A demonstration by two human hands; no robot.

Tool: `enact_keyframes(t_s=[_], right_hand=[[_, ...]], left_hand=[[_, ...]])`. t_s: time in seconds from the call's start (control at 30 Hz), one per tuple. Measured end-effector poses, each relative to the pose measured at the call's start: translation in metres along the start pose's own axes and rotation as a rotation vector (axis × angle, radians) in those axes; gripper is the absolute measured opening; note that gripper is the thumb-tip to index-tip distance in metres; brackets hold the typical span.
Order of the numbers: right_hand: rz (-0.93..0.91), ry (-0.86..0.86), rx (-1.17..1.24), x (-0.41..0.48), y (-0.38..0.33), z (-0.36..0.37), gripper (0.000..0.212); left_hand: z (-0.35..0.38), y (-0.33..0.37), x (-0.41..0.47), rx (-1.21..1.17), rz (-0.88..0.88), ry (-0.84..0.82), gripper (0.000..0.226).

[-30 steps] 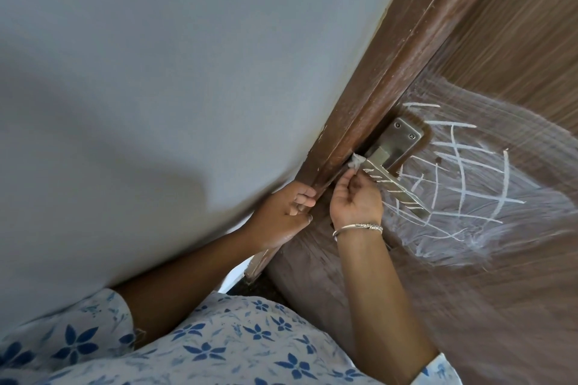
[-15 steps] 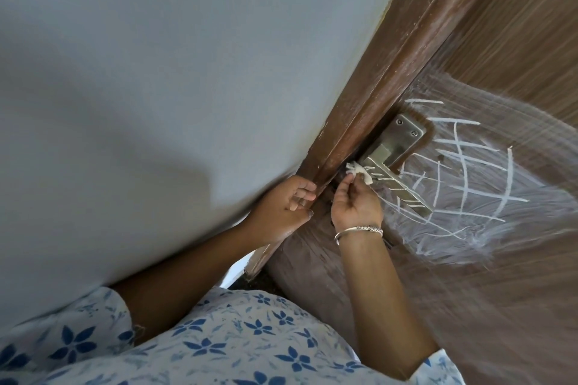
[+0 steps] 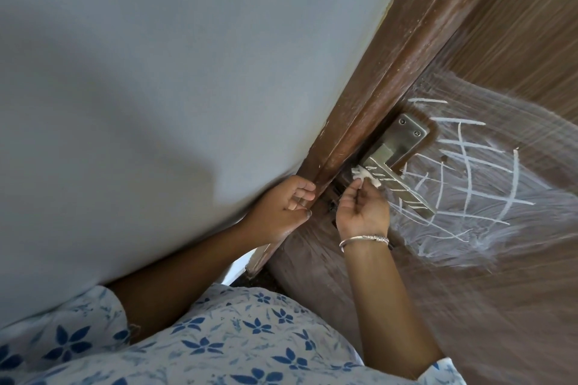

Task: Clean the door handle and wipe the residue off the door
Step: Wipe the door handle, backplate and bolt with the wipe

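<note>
A metal lever door handle on a screwed plate sits on the brown wooden door. White streaks cross the lever. White scribbled lines and smears of residue cover the door to the handle's right. My right hand, with a bangle on the wrist, pinches a small white wad of tissue and presses it against the lever's near end. My left hand grips the edge of the brown door frame with curled fingers.
A grey-blue wall fills the left side. Below the hands a narrow bright gap shows by the door's edge. My blue-flowered white garment fills the bottom of the view.
My right hand with the tissue has slid slightly down and left along the lever's base. My left hand has kept its hold on the frame.
</note>
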State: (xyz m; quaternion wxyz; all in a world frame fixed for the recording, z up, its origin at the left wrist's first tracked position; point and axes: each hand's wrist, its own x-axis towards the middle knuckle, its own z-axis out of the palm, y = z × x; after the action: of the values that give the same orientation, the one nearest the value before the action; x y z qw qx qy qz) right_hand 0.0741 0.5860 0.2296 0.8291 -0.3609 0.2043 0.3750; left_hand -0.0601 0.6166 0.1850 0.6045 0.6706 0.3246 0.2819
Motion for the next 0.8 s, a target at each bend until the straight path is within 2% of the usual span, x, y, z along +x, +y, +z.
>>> enact_keyframes(t_s=[0.13,0.27,0.33,0.47,0.6,0.67,0.8], right_hand=[[-0.028,-0.007,0.005,-0.007,-0.007,-0.015,0.009],[-0.06,-0.014,-0.198,-0.025,-0.007,-0.03,0.009],[-0.142,-0.052,-0.323,-0.039,-0.007,-0.033,0.015],[-0.418,-0.269,-0.557,-0.071,-0.022,-0.035,0.028],[-0.819,-0.363,-0.795,-0.083,-0.061,-0.024,0.026],[-0.979,-0.424,-0.928,-0.08,-0.079,-0.014,0.024],[-1.331,-0.485,-1.347,-0.067,-0.092,0.006,0.019]], left_hand=[[-0.001,-0.001,-0.002,0.015,0.0,-0.005,0.037],[0.001,0.004,0.0,0.005,-0.013,-0.028,0.033],[0.002,0.008,0.003,-0.026,-0.022,-0.031,0.034],[0.009,0.021,0.006,-0.004,0.005,-0.045,0.034],[0.02,0.031,0.008,0.052,0.073,-0.002,0.035],[0.028,0.04,0.009,0.116,0.177,0.063,0.037],[0.04,0.066,0.014,0.236,0.5,0.158,0.05]])
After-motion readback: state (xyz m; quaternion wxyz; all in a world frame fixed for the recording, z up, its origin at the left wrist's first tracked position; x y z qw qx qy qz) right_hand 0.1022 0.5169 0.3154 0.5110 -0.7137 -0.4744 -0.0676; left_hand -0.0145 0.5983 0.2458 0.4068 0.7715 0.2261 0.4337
